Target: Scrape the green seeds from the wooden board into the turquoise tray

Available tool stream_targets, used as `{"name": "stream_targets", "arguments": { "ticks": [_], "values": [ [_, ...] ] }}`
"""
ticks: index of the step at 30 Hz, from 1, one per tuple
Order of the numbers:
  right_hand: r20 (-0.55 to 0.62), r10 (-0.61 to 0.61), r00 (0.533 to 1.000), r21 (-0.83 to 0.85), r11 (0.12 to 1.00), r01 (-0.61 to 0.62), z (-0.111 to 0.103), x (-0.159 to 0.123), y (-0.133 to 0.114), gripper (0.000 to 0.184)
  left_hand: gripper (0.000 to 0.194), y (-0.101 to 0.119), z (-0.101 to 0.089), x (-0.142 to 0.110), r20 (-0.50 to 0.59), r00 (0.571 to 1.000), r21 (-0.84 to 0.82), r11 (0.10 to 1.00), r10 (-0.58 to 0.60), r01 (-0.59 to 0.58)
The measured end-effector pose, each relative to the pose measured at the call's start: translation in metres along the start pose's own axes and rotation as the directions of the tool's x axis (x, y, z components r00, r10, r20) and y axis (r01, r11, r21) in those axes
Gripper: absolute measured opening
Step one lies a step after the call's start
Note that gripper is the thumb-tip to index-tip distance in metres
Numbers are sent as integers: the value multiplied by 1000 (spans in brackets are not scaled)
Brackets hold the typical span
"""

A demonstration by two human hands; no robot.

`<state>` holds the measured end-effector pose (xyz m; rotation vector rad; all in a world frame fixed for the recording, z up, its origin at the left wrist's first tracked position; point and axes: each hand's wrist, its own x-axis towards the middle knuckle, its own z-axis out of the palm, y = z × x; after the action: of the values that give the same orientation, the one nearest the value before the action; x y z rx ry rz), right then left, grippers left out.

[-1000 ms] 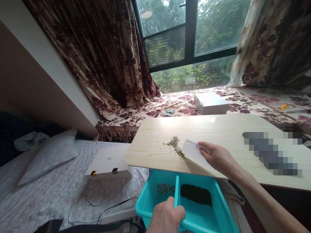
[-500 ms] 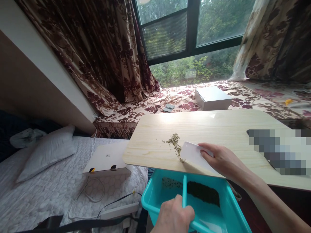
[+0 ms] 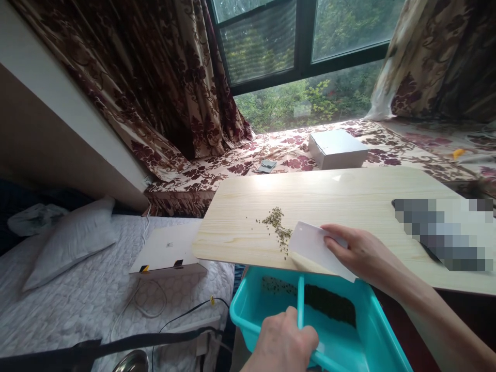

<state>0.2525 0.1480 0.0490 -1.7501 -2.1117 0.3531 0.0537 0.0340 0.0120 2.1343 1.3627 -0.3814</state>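
My right hand (image 3: 358,253) is closed on a thin white plastic sheet (image 3: 315,245), held slanted at the front edge of the pale wooden tabletop (image 3: 349,196). Left of the sheet, small greenish-brown grains (image 3: 277,222) lie scattered in a loose trail. Below the tabletop edge is a turquoise bin (image 3: 242,305) split by a divider (image 3: 301,297). My left hand (image 3: 284,338) is wrapped round the bin's middle bar. Dark grains (image 3: 329,305) fill the back of the right compartment; only a sparse scatter of grains (image 3: 277,284) shows in the left one.
At the tabletop's right lies a blurred-out dark object (image 3: 445,232). A white box (image 3: 339,147) sits on the flowered window ledge, near a small grey-green cloth (image 3: 266,166). Left, the bed (image 3: 96,289) bears another white box (image 3: 166,250) and cables; a black strap (image 3: 155,340) crosses the lower left.
The white sheet has shifted slightly right, its edge now a little apart from the grains. My left hand and the bin have moved slightly right relative to the tabletop. The view has tilted a little.
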Motion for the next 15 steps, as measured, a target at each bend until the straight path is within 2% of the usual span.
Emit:
{"name": "stream_targets", "arguments": {
  "ticks": [7, 15],
  "values": [
    [28, -38, 999, -15, 999, 38, 4, -1, -4, 42, 65, 1, 6, 2, -21, 1000, 5, 1000, 19, -19],
    [22, -33, 999, -12, 999, 33, 3, -3, -3, 39, 58, 2, 6, 0, -20, 999, -12, 999, 29, -29]
  ]
}}
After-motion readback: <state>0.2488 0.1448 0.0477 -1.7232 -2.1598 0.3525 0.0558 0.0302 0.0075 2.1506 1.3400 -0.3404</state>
